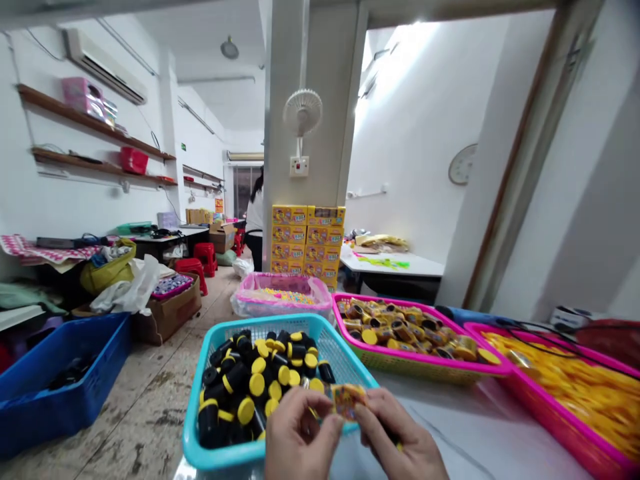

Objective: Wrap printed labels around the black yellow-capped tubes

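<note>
A small yellow printed wrapper (349,402) is held between both hands, near the front edge of a turquoise basket (193,407). My left hand (303,430) pinches its left end between thumb and finger. On its right end, my right hand (395,433) has its thumb and fingers closed; a dark and yellow bit shows under the fingers, too hidden to make out. The basket holds many black cylinders with yellow caps (257,385). Behind my right hand, a pink-rimmed basket (435,368) holds yellow-wrapped cylinders (395,325).
At the right stands a pink basket (565,427) of yellow pieces, with black cables across it. A pink tub (283,303) in plastic and stacked yellow boxes (306,243) are ahead. A blue crate (60,400) sits at the left. A person (255,220) stands far back.
</note>
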`<state>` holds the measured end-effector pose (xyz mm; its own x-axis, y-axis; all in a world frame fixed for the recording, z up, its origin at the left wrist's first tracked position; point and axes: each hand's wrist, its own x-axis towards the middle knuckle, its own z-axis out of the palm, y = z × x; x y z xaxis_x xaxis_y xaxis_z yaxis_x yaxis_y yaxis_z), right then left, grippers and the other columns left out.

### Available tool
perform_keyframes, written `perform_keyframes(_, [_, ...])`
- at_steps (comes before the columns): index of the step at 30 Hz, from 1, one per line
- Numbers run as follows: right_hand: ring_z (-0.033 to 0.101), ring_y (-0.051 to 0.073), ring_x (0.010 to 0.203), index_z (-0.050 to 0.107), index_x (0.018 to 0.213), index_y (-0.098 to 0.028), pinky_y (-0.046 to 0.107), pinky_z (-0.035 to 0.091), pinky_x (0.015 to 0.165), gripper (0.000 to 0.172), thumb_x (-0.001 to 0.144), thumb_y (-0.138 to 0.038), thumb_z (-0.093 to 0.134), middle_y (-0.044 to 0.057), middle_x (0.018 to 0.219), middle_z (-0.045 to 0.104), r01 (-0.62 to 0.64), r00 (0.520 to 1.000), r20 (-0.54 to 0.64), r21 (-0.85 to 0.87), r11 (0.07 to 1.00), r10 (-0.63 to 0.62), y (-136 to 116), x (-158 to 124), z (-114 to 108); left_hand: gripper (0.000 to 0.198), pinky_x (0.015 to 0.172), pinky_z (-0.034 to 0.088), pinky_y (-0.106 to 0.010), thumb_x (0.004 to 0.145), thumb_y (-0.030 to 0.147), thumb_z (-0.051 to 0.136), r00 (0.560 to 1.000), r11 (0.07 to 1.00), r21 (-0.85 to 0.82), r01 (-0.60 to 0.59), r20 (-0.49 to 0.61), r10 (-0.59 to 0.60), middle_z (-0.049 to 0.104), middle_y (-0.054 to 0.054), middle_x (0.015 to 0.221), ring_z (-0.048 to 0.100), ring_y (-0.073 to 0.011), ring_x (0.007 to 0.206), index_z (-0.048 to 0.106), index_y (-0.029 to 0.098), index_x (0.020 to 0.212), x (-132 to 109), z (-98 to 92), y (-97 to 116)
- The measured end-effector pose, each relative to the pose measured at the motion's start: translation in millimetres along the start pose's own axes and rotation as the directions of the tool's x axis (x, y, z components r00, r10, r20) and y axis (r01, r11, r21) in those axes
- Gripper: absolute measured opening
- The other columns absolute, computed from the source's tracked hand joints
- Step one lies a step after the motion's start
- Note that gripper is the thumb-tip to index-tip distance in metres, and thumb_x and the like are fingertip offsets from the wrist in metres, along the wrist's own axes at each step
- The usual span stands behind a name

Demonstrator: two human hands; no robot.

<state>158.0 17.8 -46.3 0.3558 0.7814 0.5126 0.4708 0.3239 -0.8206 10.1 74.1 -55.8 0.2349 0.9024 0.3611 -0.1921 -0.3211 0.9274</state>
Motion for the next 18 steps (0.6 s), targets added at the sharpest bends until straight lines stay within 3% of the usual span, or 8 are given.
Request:
perform_keyframes(6, [0.057, 0.015, 0.069, 0.066, 0.063, -0.019, 0.024, 0.045, 0.056, 0.039, 0.09, -0.047, 0.066, 0.004, 0.073, 0.056, 0.003, 0.999, -0.049, 0.05, 0.999, 0.0, -19, -3, 4, 0.023, 0.049, 0.04, -0.021, 0.084, 0.04, 0.071, 0.998, 0.999, -0.013, 0.04, 0.053, -0.039, 0.063, -0.003, 0.073, 0.048, -0.0091, 0.053, 0.073, 0.017, 0.085, -4, -8.5, 25])
perform_keyframes(12, [0.057, 0.014, 0.068, 0.07, 0.067, -0.02, 0.025, 0.048, 0.061, 0.03, 0.09, -0.038, 0.067, 0.003, 0.074, 0.057, 0.055, 0.997, -0.059, 0.044, 0.998, -0.053, -17, -2, 4, 0.016, 0.05, 0.041, -0.021, 0.085, 0.031, 0.069, 0.996, 1.0, 0.008, -0.022, 0.088, 0.021, 0.063, -0.004, 0.076, 0.052, -0.0102, 0.058, 0.076, 0.017, 0.081, -3, -9.4, 28])
perform_keyframes(18, [0.06, 0.014, 0.072, 0.066, 0.066, -0.02, 0.022, 0.05, 0.066, 0.027, 0.09, -0.031, 0.069, 0.002, 0.077, 0.059, 0.185, 0.982, -0.027, -0.046, 0.982, -0.186, -16, -5, 8, 0.011, 0.057, 0.047, -0.021, 0.08, 0.029, 0.074, 0.993, 0.997, 0.038, -0.065, 0.099, 0.061, 0.069, -0.006, 0.08, 0.06, -0.0136, 0.067, 0.08, 0.02, 0.082, -3, -8.0, 30])
